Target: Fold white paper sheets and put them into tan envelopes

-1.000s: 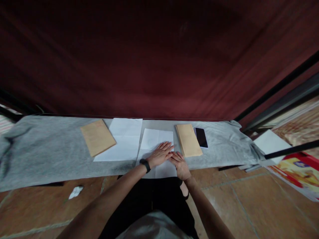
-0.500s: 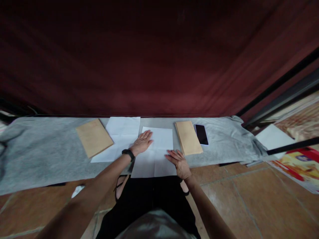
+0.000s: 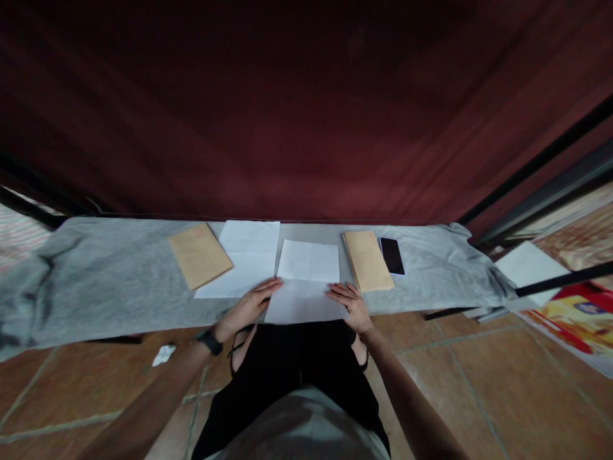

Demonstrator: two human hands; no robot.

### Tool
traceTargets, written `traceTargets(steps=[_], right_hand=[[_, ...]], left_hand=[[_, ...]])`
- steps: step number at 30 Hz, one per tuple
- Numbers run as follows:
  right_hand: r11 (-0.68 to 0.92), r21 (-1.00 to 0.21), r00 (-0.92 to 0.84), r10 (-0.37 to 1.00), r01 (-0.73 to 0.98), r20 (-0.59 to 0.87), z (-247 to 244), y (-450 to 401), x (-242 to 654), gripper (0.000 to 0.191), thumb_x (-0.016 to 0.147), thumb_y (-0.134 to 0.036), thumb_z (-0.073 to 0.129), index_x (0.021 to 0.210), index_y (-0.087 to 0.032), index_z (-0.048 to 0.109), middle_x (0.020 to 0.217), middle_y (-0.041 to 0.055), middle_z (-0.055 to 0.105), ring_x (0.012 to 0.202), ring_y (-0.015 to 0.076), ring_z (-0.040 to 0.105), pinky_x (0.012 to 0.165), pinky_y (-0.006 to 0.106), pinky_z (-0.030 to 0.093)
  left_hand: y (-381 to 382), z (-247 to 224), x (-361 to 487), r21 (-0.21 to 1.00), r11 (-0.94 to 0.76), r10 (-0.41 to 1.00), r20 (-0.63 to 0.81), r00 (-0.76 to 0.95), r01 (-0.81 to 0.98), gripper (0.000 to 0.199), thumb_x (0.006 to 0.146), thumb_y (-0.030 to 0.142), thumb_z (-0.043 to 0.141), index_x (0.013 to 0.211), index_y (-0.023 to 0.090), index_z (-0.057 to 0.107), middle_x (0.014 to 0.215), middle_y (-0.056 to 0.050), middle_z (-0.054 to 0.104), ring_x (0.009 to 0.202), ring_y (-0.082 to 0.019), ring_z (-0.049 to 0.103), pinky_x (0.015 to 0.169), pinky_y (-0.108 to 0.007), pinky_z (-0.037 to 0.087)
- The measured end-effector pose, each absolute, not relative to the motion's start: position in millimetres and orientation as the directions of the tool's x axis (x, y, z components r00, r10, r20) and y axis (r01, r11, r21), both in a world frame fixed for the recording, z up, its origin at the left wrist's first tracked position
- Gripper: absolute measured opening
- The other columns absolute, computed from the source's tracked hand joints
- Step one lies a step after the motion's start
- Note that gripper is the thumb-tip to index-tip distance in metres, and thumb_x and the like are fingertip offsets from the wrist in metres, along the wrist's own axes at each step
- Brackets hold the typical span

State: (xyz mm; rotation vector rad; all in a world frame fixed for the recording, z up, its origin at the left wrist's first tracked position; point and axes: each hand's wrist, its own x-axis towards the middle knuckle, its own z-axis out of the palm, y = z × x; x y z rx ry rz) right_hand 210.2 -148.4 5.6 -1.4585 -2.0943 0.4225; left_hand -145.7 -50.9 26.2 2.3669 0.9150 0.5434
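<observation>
While both hands (image 3: 251, 304) (image 3: 353, 308) touch it — white paper (image 3: 309, 299) lies creased.

I sit at a long, narrow bench (image 3: 320, 231) under a grey cloth (image 3: 110, 281), which wrinkles out toward my ten and two o'clock. At twelve lies a creased white sheet of paper (image 3: 309, 260), its near edge at the bench's edge. At eleven there's a second white sheet (image 3: 253, 236), with a brown kraft envelope (image 3: 200, 257) partly overlapping it. At one — a stack of kraft envelopes (image 3: 370, 262), a dark-screened smartphone (image 3: 393, 257) close on its three-o'clock side.
</observation>
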Motion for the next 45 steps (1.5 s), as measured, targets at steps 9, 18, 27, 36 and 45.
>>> traceTargets(steps=[9, 18, 27, 36, 45], right_hand=[[0.319, -0.651, -0.187, 0.946, 0.689, 0.265, 11.6, -178.2, 207.8, 0.042, 0.088, -0.019, 0.059, 0.127, -0.03, 0.069, 0.133, 0.0051, 0.068, 0.126, 0.0229, 0.061, 0.117, 0.052, 0.036], [0.22, -0.778, -0.014, 0.965, 0.589, 0.262, 13.6, -164.7, 201.4, 0.041, 0.083, -0.013, 0.055, 0.119, -0.025, 0.073, 0.123, 0.0072, 0.072, 0.118, 0.0246, 0.064, 0.107, 0.045, 0.049], [-0.019, -0.802, 0.276, 0.943, 0.597, 0.184, 3.3, -142.2, 193.1, 0.027, 0.09, -0.039, 0.057, 0.084, -0.019, 0.073, 0.082, 0.0075, 0.076, 0.079, 0.0229, 0.07, 0.078, 0.035, 0.056], [-0.071, -0.733, 0.295, 0.938, 0.677, 0.181, 11.9, -127.5, 185.6, 0.027, 0.095, -0.039, 0.049, 0.089, -0.021, 0.069, 0.081, 0.005, 0.073, 0.074, 0.0203, 0.068, 0.07, 0.029, 0.053], [-0.186, -0.527, 0.34, 0.916, 0.829, 0.212, 7.7, -109.3, 176.2, 0.035, 0.096, -0.029, 0.05, 0.13, -0.022, 0.057, 0.098, 0.0081, 0.076, 0.085, 0.0229, 0.073, 0.076, 0.031, 0.054]], left_hand=[[-73.8, 28.1, -135.9, 0.595, -0.632, 0.713, 0.195, 0.674, 0.496, 0.057, 0.078, -0.002, 0.049, 0.125, 0.025, 0.069, 0.133, -0.005, 0.068, 0.129, -0.02, 0.058, 0.116, -0.045, 0.044], [-70.7, 31.8, -130.7, 0.715, -0.451, 0.851, 0.162, 0.5, 0.535, 0.046, 0.078, 0.006, 0.047, 0.111, 0.022, 0.073, 0.124, -0.005, 0.072, 0.118, -0.02, 0.065, 0.107, -0.04, 0.05], [-50.0, 24.0, -123.2, 0.702, -0.338, 0.919, 0.102, 0.382, 0.627, 0.027, 0.089, 0.04, 0.054, 0.088, 0.022, 0.073, 0.085, -0.005, 0.076, 0.079, -0.021, 0.07, 0.077, -0.031, 0.054], [-46.3, 27.6, -109.7, 0.705, -0.243, 0.966, 0.112, 0.234, 0.667, 0.026, 0.088, 0.04, 0.053, 0.073, 0.021, 0.063, 0.066, 0.003, 0.062, 0.062, -0.014, 0.055, 0.063, -0.024, 0.044], [-44.2, 28.4, -93.9, 0.673, -0.14, 0.989, 0.069, 0.127, 0.726, 0.043, 0.091, 0.029, 0.054, 0.133, 0.018, 0.053, 0.083, -0.001, 0.069, 0.075, -0.018, 0.066, 0.069, -0.027, 0.049]])
